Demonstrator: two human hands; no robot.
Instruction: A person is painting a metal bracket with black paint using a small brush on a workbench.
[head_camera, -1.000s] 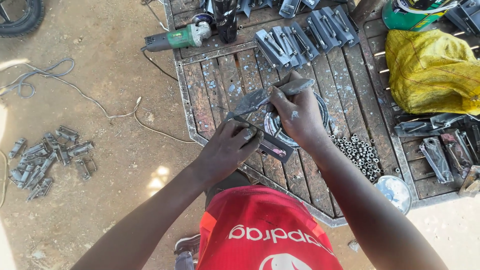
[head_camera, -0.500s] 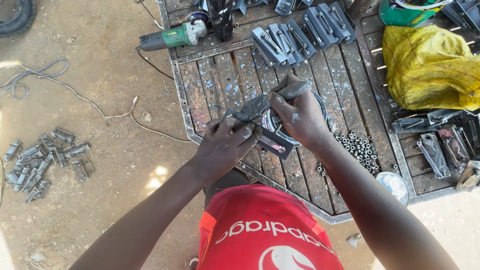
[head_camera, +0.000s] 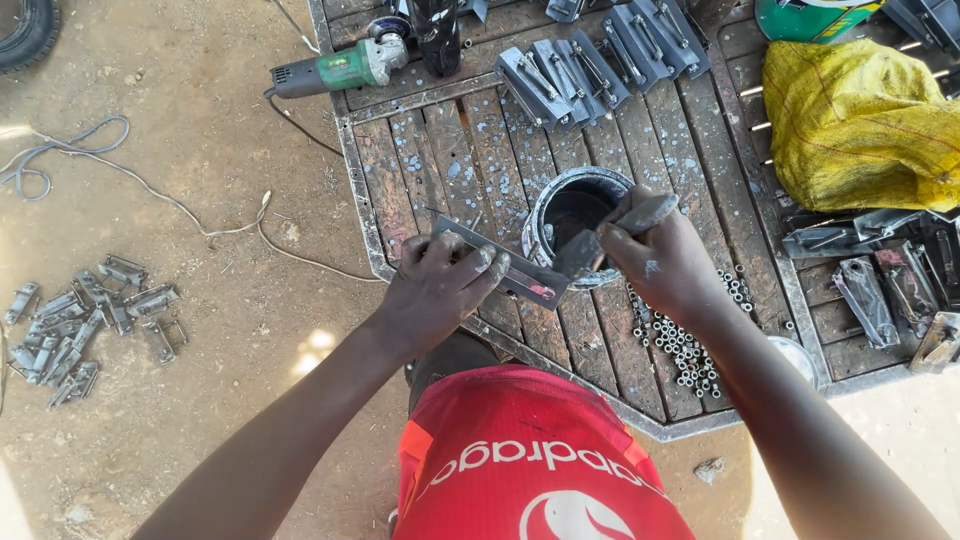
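Nearest, the left hand has its fingers closed around a flat metal bracket, held tilted just above the paint-spotted surface. Beside it the right hand is wrapped shut on a paintbrush whose bristles meet the bracket's end, right at the rim of the paint can. The bracket looks partly coated, so this piece seems mid-way. Just right of the wrist lies a scatter of small nuts. Farther back, painted brackets lie in a row, apparently finished, beside a green angle grinder and a yellow sack. On the ground to the left, a heap of bare metal pieces seems left to do. Nothing blocks the hands.
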